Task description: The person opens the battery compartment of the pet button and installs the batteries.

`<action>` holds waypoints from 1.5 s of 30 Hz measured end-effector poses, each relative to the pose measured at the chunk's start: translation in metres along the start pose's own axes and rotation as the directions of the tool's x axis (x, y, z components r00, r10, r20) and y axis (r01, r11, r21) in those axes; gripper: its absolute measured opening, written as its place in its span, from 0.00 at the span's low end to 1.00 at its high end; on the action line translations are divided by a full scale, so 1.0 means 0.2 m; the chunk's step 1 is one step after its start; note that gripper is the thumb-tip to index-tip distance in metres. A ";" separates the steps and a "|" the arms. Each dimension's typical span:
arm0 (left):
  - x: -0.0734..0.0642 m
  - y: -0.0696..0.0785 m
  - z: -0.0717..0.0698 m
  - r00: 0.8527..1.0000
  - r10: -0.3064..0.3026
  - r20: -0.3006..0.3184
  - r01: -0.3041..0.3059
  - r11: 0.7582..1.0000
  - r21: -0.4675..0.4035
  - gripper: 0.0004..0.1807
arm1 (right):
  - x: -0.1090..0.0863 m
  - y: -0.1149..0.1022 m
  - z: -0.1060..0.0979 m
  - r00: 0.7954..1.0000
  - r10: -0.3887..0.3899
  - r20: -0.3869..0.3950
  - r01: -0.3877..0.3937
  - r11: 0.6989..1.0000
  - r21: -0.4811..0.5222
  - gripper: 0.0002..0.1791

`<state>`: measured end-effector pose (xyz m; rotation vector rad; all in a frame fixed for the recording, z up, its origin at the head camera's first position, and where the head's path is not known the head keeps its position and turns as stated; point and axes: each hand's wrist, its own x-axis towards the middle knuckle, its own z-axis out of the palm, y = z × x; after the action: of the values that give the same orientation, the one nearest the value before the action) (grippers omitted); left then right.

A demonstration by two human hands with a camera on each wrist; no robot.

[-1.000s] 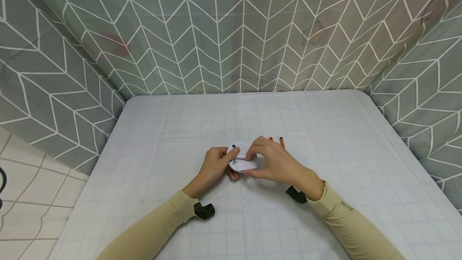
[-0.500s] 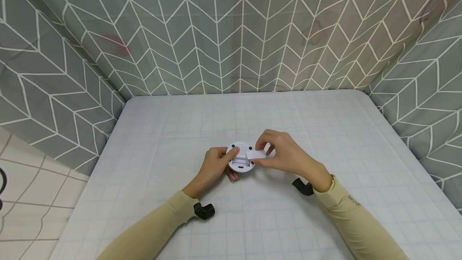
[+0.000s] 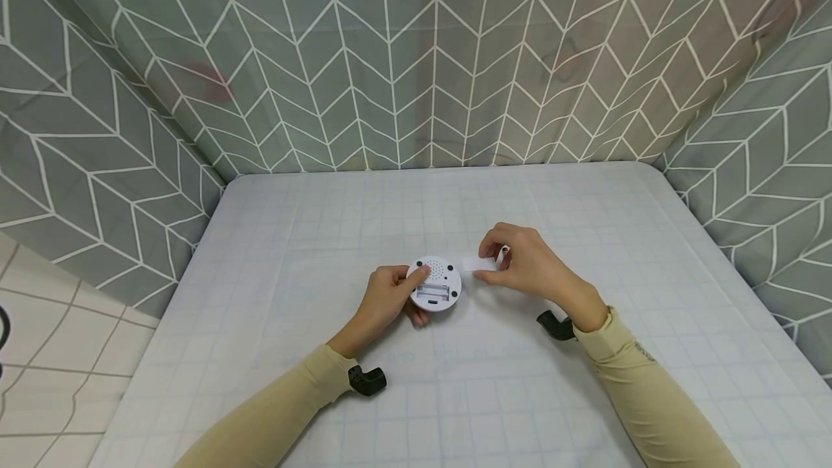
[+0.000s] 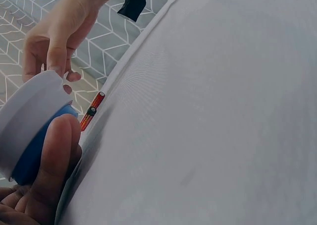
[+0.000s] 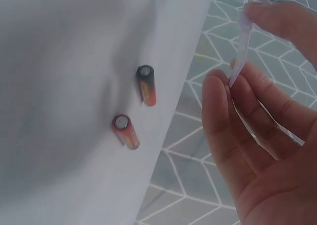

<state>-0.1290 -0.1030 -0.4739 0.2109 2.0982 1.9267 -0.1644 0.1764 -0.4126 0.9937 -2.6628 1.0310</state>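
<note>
My left hand (image 3: pixel 388 296) grips a round white device (image 3: pixel 443 274), its thumb lying over the small speaker holes. The device's underside faces up, with dark round feet and an uncovered battery compartment (image 3: pixel 432 292) that holds no batteries. In the left wrist view the device (image 4: pixel 29 106) also shows a blue lower part (image 4: pixel 32 153). To its right, my right hand (image 3: pixel 529 262) pinches a thin white battery cover (image 3: pixel 479 263) between thumb and fingers, apart from the device. The cover (image 5: pixel 242 46) appears edge-on in the right wrist view.
Two red-and-black batteries, one (image 5: pixel 147 86) beside the other (image 5: pixel 126 132), lie on the white table cloth (image 3: pixel 325 222) near the right hand, mostly hidden by it in the head view. Grey patterned curtains (image 3: pixel 403 56) hang behind the table and at both sides.
The battery cover has come off the device, and my right hand has carried it right and slightly away. The compartment now shows. My left hand and the device have stayed nearly still.
</note>
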 end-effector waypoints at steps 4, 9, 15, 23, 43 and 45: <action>0.00 0.00 0.00 1.000 -0.009 0.000 0.009 1.000 -0.018 0.26 | -0.01 0.03 -0.01 1.000 0.011 -0.005 -0.011 1.000 -0.008 0.16; -0.01 0.01 0.00 1.000 -0.018 -0.001 0.018 1.000 -0.019 0.26 | -0.01 0.06 -0.03 0.998 0.058 -0.013 -0.058 0.998 -0.009 0.16; -0.01 0.01 0.00 1.000 -0.012 0.000 0.012 1.000 -0.016 0.26 | -0.02 0.11 -0.06 0.993 0.119 -0.012 -0.119 0.993 -0.021 0.15; -0.01 0.00 0.00 1.000 -0.011 -0.003 0.011 1.000 -0.009 0.25 | -0.04 0.17 -0.09 0.988 0.149 -0.027 -0.151 0.987 -0.051 0.16; -0.01 0.00 0.00 1.000 -0.009 -0.009 0.009 1.000 -0.001 0.25 | -0.09 0.31 -0.18 0.966 0.257 -0.032 -0.259 0.954 -0.153 0.14; -0.01 0.00 0.00 1.000 -0.011 -0.010 0.011 1.000 0.001 0.25 | -0.09 0.33 -0.18 0.961 0.277 -0.019 -0.277 0.948 -0.157 0.14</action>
<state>-0.1274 -0.1024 -0.4731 0.1903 2.1021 1.9248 -0.1942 0.2456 -0.4275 0.6034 -2.8916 0.8427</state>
